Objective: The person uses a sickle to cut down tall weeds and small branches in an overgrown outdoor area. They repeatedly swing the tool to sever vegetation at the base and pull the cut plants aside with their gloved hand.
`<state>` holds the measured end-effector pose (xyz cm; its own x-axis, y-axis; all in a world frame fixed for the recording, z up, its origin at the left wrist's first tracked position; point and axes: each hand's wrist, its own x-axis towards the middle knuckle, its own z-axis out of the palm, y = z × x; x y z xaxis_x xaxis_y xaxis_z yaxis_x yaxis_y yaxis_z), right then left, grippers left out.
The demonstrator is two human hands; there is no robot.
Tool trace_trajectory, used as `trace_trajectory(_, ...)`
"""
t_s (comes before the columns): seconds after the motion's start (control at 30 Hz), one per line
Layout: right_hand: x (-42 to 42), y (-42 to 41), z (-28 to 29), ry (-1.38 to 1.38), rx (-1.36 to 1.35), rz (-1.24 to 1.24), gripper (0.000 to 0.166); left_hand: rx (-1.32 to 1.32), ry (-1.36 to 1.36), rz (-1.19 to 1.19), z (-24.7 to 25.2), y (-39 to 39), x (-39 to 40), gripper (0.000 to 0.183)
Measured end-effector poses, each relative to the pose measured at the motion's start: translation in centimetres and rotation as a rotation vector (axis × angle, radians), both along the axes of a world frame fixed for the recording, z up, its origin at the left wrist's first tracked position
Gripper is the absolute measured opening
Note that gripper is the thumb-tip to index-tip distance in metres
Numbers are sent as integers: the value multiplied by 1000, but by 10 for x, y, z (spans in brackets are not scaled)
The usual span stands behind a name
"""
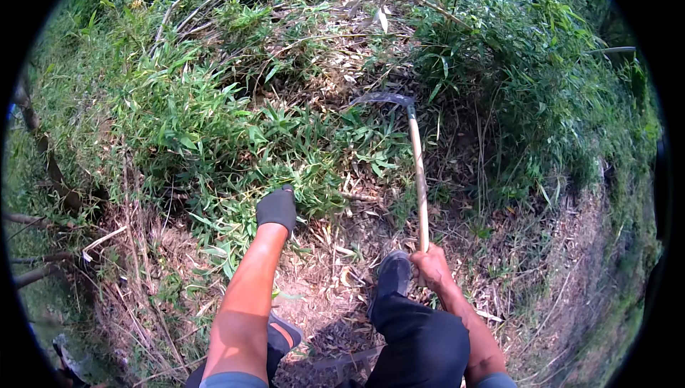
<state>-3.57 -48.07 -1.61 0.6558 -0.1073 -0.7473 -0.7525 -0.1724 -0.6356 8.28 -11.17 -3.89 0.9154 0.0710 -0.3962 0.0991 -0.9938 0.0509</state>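
My left hand, in a dark glove, reaches into low green bamboo-like foliage. It is closed around leafy stems, though most of its fingers are turned out of sight. Bare, my right hand grips the lower end of a long wooden handle. That handle belongs to a sickle, whose curved dark metal blade points left over the leaves and dry litter. The blade lies well ahead of my left hand, beyond the clump.
My shoe stands forward on litter-strewn soil, close to my right hand. Dense shrubs rise on the right. Cut dry stems lie at the upper left. Bare branches stand along the left edge.
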Motion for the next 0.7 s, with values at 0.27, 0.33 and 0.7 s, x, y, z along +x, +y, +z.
trace_trajectory(0.27,-97,-26,-42,-27,-71,233,26,-12,-3,-1,-2,-1,-7,25)
trace_trajectory(0.33,-80,-29,-42,36,-52,224,28,37,60,84,-8,-10,-11,27)
trace_trajectory(0.7,-102,-51,-89,-347,-218,640,13,-50,53,-66,-21,-15,-17,26)
